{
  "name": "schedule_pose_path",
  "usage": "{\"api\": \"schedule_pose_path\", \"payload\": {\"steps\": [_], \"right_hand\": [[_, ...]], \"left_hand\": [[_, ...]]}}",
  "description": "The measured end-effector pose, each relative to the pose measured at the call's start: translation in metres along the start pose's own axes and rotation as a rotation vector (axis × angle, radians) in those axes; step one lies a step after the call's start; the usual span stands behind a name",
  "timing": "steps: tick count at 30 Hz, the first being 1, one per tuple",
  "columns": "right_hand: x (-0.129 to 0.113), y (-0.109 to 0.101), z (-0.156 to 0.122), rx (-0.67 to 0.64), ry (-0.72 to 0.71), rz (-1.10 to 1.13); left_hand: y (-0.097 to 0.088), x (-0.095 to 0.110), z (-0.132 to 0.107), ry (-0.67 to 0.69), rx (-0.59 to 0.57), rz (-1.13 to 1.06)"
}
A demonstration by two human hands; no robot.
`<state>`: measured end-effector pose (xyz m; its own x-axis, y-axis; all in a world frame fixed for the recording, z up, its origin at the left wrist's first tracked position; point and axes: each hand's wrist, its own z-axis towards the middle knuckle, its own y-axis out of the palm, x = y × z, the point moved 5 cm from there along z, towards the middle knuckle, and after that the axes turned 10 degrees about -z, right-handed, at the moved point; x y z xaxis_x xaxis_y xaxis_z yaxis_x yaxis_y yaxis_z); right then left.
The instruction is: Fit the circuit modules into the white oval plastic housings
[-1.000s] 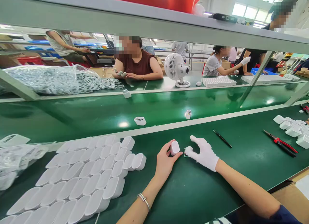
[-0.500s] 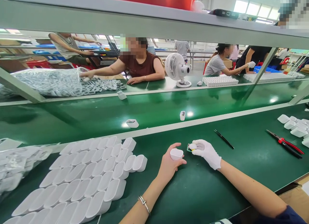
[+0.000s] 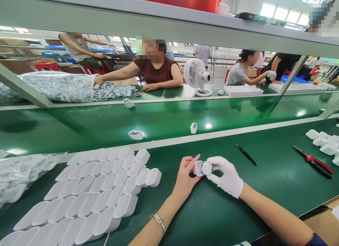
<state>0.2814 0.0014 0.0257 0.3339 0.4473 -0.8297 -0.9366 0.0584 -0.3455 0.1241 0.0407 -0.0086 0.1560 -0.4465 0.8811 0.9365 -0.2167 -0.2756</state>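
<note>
My bare left hand (image 3: 186, 177) is closed around a small white plastic housing (image 3: 197, 168), its opening turned to the right. In a white glove, my right hand (image 3: 226, 175) pinches a green circuit board (image 3: 203, 167) with a round white part (image 3: 207, 168) on it. The board's edge is at the mouth of the housing; how far inside it sits I cannot tell. To the left, rows of white housings (image 3: 88, 203) stand on the green table (image 3: 212, 217). Black tweezers (image 3: 246, 154) lie beyond my right hand.
Red-and-black pliers (image 3: 314, 162) and more white housings (image 3: 325, 141) are at the right. A conveyor belt (image 3: 164, 115) carries several housings past the table. Across it are co-workers, a fan (image 3: 197, 76) and a bag of small parts (image 3: 55, 87). A shelf (image 3: 159, 25) crosses overhead.
My right hand has brought the circuit board left to the housing, and my left hand has turned the housing's opening towards it. Housings on the belt have moved left.
</note>
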Motion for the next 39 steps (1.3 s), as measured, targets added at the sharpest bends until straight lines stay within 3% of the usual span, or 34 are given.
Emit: {"api": "schedule_pose_path", "payload": {"steps": [3,7,15,24,29,34,39], "right_hand": [[-0.010,-0.001,0.001,-0.045,-0.215,-0.207],[-0.011,-0.003,0.001,0.017,-0.354,-0.400],[-0.017,0.008,-0.004,-0.016,-0.282,-0.635],[-0.021,0.002,-0.002,-0.007,-0.253,-0.486],[-0.018,0.008,-0.002,-0.044,-0.244,-0.533],[-0.012,0.009,0.001,-0.109,-0.086,-0.437],[0.008,0.001,0.004,-0.277,0.453,0.179]], "left_hand": [[0.002,0.000,0.000,0.008,-0.018,0.025],[0.002,0.003,0.000,0.010,-0.018,0.086],[0.003,0.007,0.001,-0.004,-0.053,0.144],[0.003,0.010,-0.001,0.015,-0.074,0.155],[0.003,0.008,-0.002,0.017,-0.090,0.179],[0.004,0.008,-0.002,0.003,-0.137,0.151],[0.010,0.020,-0.004,0.031,-0.214,0.090]]}}
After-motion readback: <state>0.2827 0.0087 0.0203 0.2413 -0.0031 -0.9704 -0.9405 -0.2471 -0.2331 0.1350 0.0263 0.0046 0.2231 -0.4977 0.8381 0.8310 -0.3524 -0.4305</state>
